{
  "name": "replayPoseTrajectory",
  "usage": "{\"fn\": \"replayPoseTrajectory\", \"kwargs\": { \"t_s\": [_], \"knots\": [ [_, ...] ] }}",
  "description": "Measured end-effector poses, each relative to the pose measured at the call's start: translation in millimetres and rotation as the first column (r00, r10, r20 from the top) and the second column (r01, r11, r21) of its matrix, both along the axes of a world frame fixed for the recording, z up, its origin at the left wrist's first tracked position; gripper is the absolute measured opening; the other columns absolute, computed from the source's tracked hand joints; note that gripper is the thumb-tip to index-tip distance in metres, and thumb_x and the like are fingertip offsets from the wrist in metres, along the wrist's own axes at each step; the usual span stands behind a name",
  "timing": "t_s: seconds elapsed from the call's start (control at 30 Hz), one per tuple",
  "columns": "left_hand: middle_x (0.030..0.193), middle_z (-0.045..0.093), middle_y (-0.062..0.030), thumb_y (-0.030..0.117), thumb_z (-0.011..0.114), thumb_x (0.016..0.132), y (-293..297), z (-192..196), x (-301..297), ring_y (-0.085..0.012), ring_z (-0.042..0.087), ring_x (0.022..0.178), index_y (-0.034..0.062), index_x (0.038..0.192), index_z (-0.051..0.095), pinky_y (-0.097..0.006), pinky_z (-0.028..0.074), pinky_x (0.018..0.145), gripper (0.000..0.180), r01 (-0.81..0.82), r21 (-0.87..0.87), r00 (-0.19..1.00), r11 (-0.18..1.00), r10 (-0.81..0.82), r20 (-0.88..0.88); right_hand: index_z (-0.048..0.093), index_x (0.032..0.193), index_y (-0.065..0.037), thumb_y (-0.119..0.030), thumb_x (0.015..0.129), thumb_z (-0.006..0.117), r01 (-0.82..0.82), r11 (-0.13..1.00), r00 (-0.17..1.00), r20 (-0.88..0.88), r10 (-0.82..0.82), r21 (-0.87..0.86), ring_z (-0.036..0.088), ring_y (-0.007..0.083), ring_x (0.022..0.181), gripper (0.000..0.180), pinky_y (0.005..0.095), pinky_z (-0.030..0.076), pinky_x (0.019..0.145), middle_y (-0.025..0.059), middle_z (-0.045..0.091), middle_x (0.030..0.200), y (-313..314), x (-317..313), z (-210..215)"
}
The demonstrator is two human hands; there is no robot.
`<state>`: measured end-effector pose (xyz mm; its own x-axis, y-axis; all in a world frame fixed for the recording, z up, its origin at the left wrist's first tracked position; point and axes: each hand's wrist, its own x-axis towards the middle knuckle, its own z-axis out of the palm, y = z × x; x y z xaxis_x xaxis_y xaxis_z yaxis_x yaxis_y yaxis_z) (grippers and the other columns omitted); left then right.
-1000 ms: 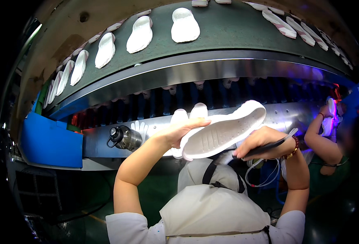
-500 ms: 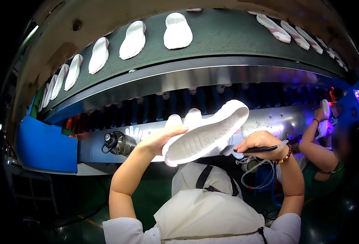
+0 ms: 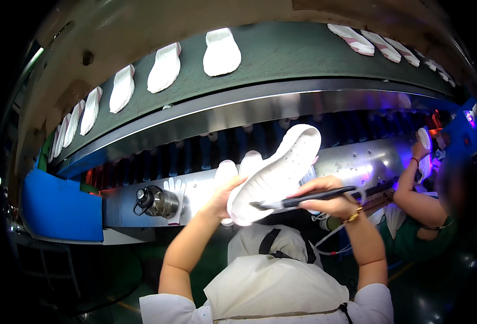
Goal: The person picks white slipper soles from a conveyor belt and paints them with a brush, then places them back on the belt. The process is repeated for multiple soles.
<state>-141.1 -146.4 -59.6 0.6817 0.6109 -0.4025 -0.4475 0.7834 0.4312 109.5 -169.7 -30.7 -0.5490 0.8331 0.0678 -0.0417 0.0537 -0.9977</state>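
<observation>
My left hand point(image 3: 225, 195) grips a white shoe sole point(image 3: 280, 168) by its left edge, tilted with its hollow side facing me. In my right hand point(image 3: 331, 201) is a black-handled brush point(image 3: 318, 196). Its pale tip rests on or just over the inside of the sole's near end; actual contact cannot be made out. A thin clear hose point(image 3: 331, 237) hangs below my right hand. Behind my left hand two more white soles point(image 3: 225, 171) stand close together, partly hidden by the held one.
A green conveyor belt point(image 3: 281, 51) carries several soles behind a metal rail point(image 3: 222, 110). On the metal ledge point(image 3: 114, 202) lie a dark-capped bottle point(image 3: 157, 201) and a white glove point(image 3: 177, 197). To the right, a co-worker's arm point(image 3: 411, 183) holds up another sole.
My right hand has brought the brush left and over the inside of the sole. The held sole is turned more upright, with its near end closer to the brush.
</observation>
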Motion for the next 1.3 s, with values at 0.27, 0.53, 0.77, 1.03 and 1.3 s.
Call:
{"fn": "replayPoseTrajectory", "kwargs": {
  "t_s": [0.27, 0.53, 0.77, 1.03, 1.3],
  "knots": [
    [0.114, 0.046, -0.0186, 0.026, 0.039, 0.084, -16.6, -29.3, 7.8, -0.0245, 0.051, 0.101, -0.0038, 0.118, 0.036, -0.035, 0.043, 0.085, 0.045, -0.084, -0.047, 0.993, 0.995, 0.088, 0.084, 0.061, 0.083, 0.001, -0.003, 0.073, 0.060, 0.571, 0.821, 0.819, -0.086, -0.567, 0.019, 0.054, 0.0071, 0.065, 0.011, 0.0175, 0.043, 0.058, 0.0055, 0.061, 0.076, 2.9, 4.0, -69.3],
    [0.113, 0.048, -0.0164, 0.028, 0.038, 0.085, -18.3, -32.5, 36.8, -0.0245, 0.051, 0.100, -0.0025, 0.119, 0.035, -0.034, 0.041, 0.086, 0.046, -0.078, -0.005, 0.997, 0.997, 0.078, 0.003, 0.060, 0.086, 0.003, -0.013, 0.064, 0.066, 0.624, 0.581, 0.613, 0.134, -0.779, 0.523, 0.054, 0.0254, 0.075, 0.028, 0.0311, 0.043, 0.068, 0.0154, 0.059, 0.082, 5.3, -26.9, -100.0],
    [0.111, 0.049, -0.0166, 0.027, 0.040, 0.085, -14.4, -40.9, 48.0, -0.0241, 0.052, 0.097, -0.0026, 0.117, 0.037, -0.034, 0.042, 0.085, 0.044, 0.016, -0.078, 0.997, 0.997, -0.022, -0.071, 0.060, 0.088, 0.003, -0.014, 0.064, 0.065, 0.649, 0.626, 0.604, 0.207, -0.770, 0.433, 0.053, 0.0245, 0.070, 0.030, 0.0306, 0.044, 0.065, 0.0182, 0.059, 0.087, -12.8, -22.4, -111.0],
    [0.108, 0.051, -0.0155, 0.024, 0.042, 0.084, -4.4, -58.1, 66.4, -0.0233, 0.054, 0.094, -0.0022, 0.115, 0.039, -0.034, 0.044, 0.082, 0.040, 0.052, -0.162, 0.992, 0.985, -0.070, -0.107, 0.060, 0.087, 0.002, -0.013, 0.066, 0.062, 0.671, 0.587, 0.555, 0.219, -0.803, 0.453, 0.054, 0.0241, 0.066, 0.025, 0.0298, 0.043, 0.063, 0.0173, 0.060, 0.083, -24.6, -5.2, -113.9],
    [0.107, 0.052, -0.0155, 0.032, 0.039, 0.083, 17.5, -71.2, 69.7, -0.0256, 0.053, 0.095, -0.0003, 0.115, 0.040, -0.037, 0.043, 0.084, 0.046, 0.019, -0.137, 0.974, 0.990, -0.049, -0.220, 0.060, 0.086, 0.004, -0.014, 0.084, 0.042, 0.376, 0.887, 0.876, -0.210, -0.434, -0.267, 0.057, 0.0155, 0.070, 0.025, 0.0258, 0.045, 0.062, 0.0118, 0.061, 0.084, -41.2, 31.7, -98.9]
  ]
}}
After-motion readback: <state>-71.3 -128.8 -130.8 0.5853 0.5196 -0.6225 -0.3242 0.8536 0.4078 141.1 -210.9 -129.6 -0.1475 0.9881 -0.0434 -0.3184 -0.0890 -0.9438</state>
